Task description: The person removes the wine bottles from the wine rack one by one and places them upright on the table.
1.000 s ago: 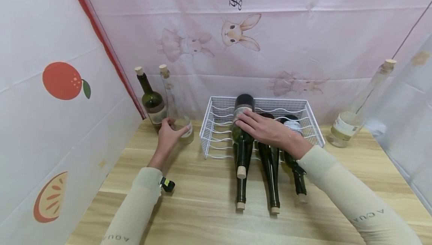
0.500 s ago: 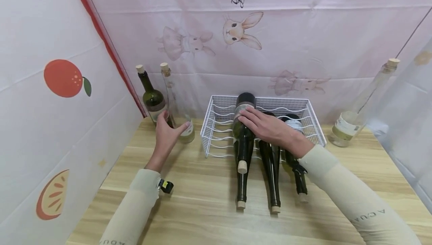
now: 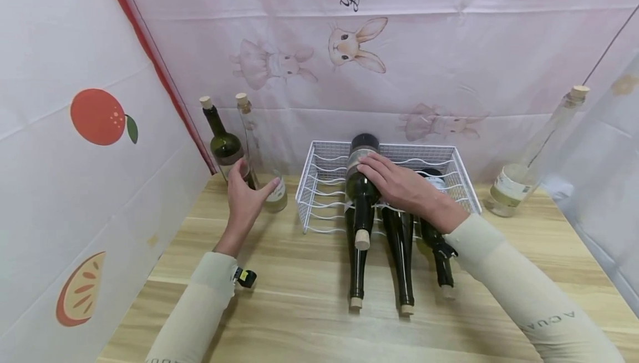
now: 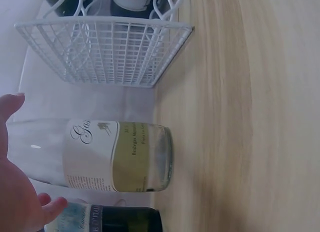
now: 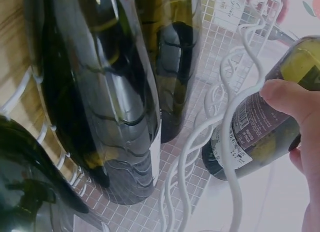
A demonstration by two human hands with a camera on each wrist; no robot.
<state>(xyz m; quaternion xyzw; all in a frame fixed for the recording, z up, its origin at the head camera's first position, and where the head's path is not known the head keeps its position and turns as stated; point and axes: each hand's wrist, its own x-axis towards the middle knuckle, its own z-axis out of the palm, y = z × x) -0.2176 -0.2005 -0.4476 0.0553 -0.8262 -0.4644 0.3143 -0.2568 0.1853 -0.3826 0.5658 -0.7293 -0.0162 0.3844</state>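
My right hand (image 3: 401,188) grips a corked dark green wine bottle (image 3: 359,185) by its labelled body, above the white wire rack (image 3: 326,149). The bottle's cork end points down toward me. In the right wrist view, the thumb (image 5: 282,95) lies along its label. Over on the left, my left hand (image 3: 243,199) is spread, thumb and fingers apart, at a clear corked bottle (image 3: 276,193) standing upright. The left wrist view shows the clear bottle's label (image 4: 90,152) beyond the fingers. Behind it stands a green corked bottle (image 3: 224,144), partly hidden by the hand.
Within the rack lie three dark bottles, their necks (image 3: 399,246) sticking out over the wooden table (image 3: 294,296) toward me. Another clear corked bottle (image 3: 509,185) stands right of the rack. A printed pink curtain (image 3: 299,19) hangs behind, and a white one (image 3: 45,185) runs along the left.
The bottle in my right hand has risen slightly, its cork end shifting up and right. My left hand has drawn a little back from the clear bottle, its fingers opening wider.
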